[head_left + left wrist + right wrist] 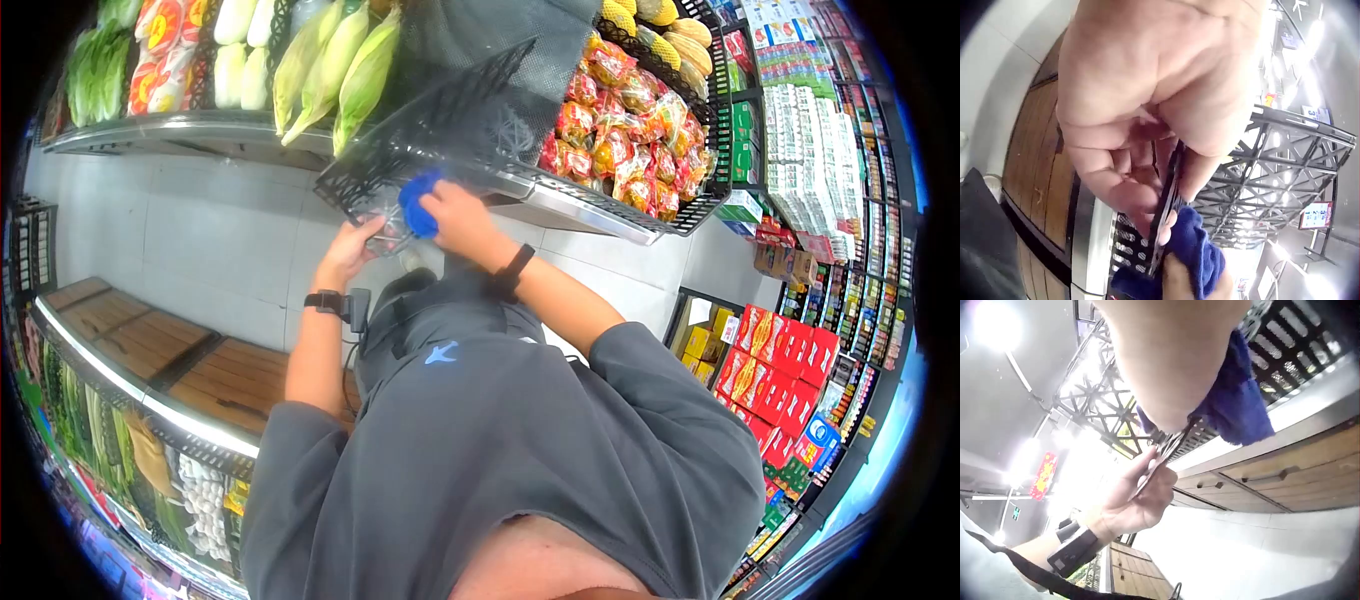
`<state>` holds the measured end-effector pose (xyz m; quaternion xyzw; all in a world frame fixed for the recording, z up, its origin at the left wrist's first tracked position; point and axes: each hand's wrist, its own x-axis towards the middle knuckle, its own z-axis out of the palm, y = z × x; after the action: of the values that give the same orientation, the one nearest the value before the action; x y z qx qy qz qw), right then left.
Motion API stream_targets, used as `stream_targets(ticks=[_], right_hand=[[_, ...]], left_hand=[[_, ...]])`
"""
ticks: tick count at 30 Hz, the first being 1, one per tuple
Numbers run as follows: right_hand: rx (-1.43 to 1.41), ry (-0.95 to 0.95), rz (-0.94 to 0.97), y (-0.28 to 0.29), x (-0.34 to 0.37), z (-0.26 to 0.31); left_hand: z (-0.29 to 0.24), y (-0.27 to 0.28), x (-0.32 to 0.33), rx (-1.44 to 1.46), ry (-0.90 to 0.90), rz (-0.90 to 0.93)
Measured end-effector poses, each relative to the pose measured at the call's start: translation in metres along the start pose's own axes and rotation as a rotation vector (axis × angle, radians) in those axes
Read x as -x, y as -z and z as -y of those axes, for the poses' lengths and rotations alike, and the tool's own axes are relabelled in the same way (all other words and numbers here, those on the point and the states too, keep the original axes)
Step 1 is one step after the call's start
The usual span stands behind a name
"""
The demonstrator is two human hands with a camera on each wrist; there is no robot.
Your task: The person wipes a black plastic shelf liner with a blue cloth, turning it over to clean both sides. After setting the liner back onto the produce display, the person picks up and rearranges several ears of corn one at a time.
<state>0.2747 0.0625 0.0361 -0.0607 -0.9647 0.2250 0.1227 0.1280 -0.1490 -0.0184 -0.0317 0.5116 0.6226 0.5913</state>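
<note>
A black plastic crate with lattice sides (462, 100) stands tilted at the edge of the produce shelf. My left hand (352, 250) grips its near rim, with the thumb on one side and the curled fingers on the other; the left wrist view shows this rim (1171, 187) between them. In my right hand (465, 225) is a blue cloth (418, 205), bunched up right beside the left hand. The cloth (1238, 400) drapes over the crate's edge in the right wrist view, where the right fingertips are hidden.
Corn (325, 75) and pale cabbages (240, 50) lie left of the crate, with bagged fruit (630, 120) to its right. The shelf's metal edge (590, 208) runs below. A low wooden-slatted display (225, 375) stands at the left, across the tiled floor (220, 230).
</note>
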Motion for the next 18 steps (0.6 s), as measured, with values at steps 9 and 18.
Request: stream_targets(ticks=[9,18], right_hand=[[0.183,-0.466,-0.073,0.042,-0.006,-0.118],[-0.116,-0.003,0.122,-0.029,-0.010,0.044]], left_hand=[[-0.007,0.029,0.028,-0.038,-0.010,-0.034],[-0.018,0.017,0.030,-0.109,-0.029,-0.051]])
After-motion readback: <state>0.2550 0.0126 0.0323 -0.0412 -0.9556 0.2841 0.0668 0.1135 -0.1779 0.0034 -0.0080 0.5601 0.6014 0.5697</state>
